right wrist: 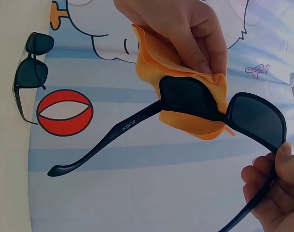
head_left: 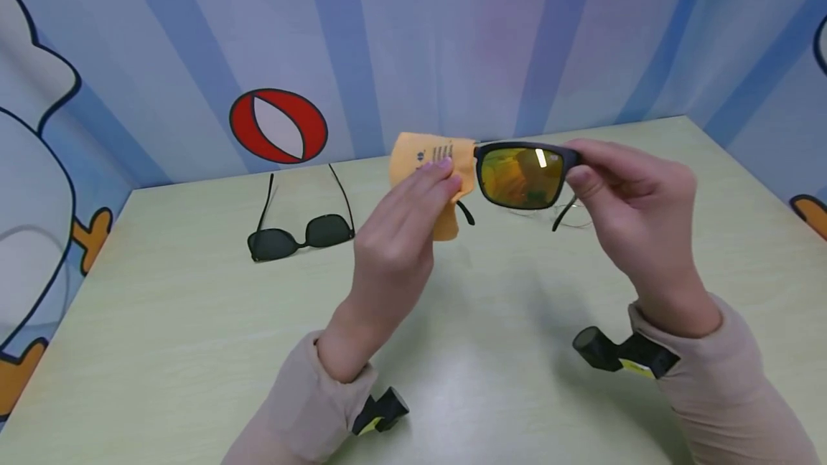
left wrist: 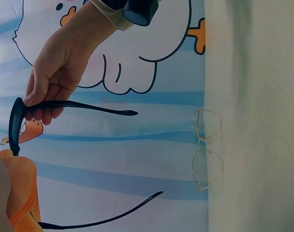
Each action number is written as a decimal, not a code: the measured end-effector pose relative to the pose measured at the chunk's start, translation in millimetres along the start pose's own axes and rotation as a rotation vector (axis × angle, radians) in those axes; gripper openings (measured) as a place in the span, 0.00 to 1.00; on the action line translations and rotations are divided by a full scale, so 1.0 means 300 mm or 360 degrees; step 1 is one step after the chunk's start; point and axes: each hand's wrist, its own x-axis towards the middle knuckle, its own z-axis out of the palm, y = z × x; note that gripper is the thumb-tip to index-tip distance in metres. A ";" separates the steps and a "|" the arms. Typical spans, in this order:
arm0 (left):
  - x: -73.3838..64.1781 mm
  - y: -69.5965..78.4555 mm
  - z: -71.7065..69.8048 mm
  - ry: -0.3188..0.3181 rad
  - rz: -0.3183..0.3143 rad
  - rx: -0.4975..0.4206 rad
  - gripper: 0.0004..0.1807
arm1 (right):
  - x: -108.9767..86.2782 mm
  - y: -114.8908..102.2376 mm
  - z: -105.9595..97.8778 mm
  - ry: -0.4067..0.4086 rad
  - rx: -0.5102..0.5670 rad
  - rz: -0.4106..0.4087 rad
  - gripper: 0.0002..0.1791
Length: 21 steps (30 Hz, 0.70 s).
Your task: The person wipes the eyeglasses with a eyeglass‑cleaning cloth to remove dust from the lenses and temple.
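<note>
Black-framed sunglasses [head_left: 522, 176] with yellow-orange mirrored lenses are held up above the table. My right hand [head_left: 639, 214] pinches them by the hinge corner between thumb and fingers. On the other lens, an orange cleaning cloth [head_left: 413, 153] with small dark print is held by my left hand [head_left: 403, 224], its fingers over the cloth. The right wrist view shows the cloth [right wrist: 185, 126] wrapped round that lens from the front, with the left thumb and fingers gripping it. Both temples of the sunglasses [right wrist: 137, 120] stand unfolded; the cloth hides part of the frame in the head view.
Dark sunglasses [head_left: 300, 237] lie on the table [head_left: 194, 321] at the back left, temples unfolded. Behind the held pair sit thin wire-rimmed glasses [left wrist: 206, 166], partly hidden in the head view. A striped blue backdrop [head_left: 439, 34] with cartoon figures rises behind the table.
</note>
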 end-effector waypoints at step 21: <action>0.001 -0.025 -0.028 0.0071 -0.0227 -0.0054 0.14 | 0.019 0.004 -0.021 0.0195 0.0527 0.0032 0.15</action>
